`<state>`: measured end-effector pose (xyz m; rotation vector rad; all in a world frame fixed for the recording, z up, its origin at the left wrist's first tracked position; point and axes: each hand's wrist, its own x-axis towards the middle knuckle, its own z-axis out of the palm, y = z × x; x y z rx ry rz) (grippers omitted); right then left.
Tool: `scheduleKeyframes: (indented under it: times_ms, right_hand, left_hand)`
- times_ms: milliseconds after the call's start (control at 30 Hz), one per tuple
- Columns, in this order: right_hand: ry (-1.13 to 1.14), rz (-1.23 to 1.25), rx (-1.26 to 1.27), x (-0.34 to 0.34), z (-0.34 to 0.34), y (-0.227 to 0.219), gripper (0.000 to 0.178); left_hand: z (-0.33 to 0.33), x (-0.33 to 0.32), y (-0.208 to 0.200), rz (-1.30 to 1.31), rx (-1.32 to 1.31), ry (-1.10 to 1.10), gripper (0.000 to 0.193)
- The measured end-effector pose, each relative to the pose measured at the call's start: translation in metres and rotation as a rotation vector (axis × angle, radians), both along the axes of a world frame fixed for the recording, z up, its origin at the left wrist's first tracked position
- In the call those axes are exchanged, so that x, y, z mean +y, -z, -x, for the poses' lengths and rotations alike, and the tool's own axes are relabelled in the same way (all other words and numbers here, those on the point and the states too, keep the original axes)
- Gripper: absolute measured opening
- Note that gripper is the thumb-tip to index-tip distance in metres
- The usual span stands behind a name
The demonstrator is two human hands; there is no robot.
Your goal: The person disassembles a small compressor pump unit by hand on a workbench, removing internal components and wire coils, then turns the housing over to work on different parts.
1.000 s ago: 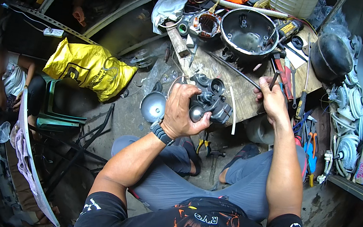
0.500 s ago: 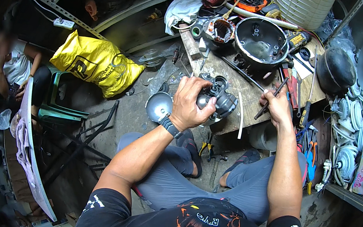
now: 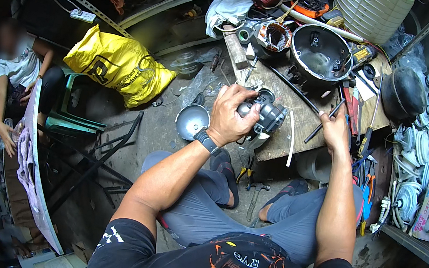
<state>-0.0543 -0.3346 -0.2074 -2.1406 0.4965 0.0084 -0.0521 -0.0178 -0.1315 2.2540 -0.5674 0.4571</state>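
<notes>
My left hand (image 3: pixel 233 114) is closed around a dark grey metal compressor part (image 3: pixel 270 117) with round openings, held over the near left edge of the wooden bench. My right hand (image 3: pixel 336 131) is closed on a thin dark rod (image 3: pixel 314 134) that slants across the fingers. A longer dark tube (image 3: pixel 293 87) lies on the bench and runs up to my right fingertips. Below my left hand, a round metal bowl-shaped shell (image 3: pixel 192 122) sits on the floor. Behind the compressor part stands a large open black shell (image 3: pixel 321 51), beside a stator (image 3: pixel 274 36) with copper windings.
Red-handled tools (image 3: pixel 350 107) and a screwdriver (image 3: pixel 365 145) crowd the bench's right side. Pliers (image 3: pixel 245 176) and a hammer (image 3: pixel 256 196) lie between my feet. A yellow sack (image 3: pixel 124 68) is at the left, near a seated person (image 3: pixel 16 68). Pale coiled parts (image 3: pixel 424 160) are piled at the right.
The view has shifted slightly, so the bench appears farther right. Both hands keep their holds, and the compressor part has turned a little. The seated person's arm has reached down beside the board.
</notes>
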Motion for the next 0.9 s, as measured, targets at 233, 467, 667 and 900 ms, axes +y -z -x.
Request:
scheduleKeyframes:
  times_ms: [233, 467, 667, 900]
  right_hand:
    - [-0.168, 0.261, 0.014, 0.007, 0.009, -0.025, 0.077]
    - [-0.232, 0.318, -0.025, 0.004, 0.014, -0.032, 0.056]
    - [-0.311, -0.041, -0.357, 0.037, 0.017, -0.071, 0.041]
    - [-0.620, -0.169, -0.549, 0.089, 0.029, -0.077, 0.050]
  left_hand:
    - [-0.001, -0.005, 0.004, 0.117, 0.063, -0.082, 0.038]
    - [-0.011, -0.001, 0.007, 0.046, 0.027, -0.041, 0.041]
    - [-0.011, -0.004, 0.006, 0.080, -0.022, -0.008, 0.034]
    - [0.004, -0.013, 0.000, 0.038, -0.188, 0.233, 0.035]
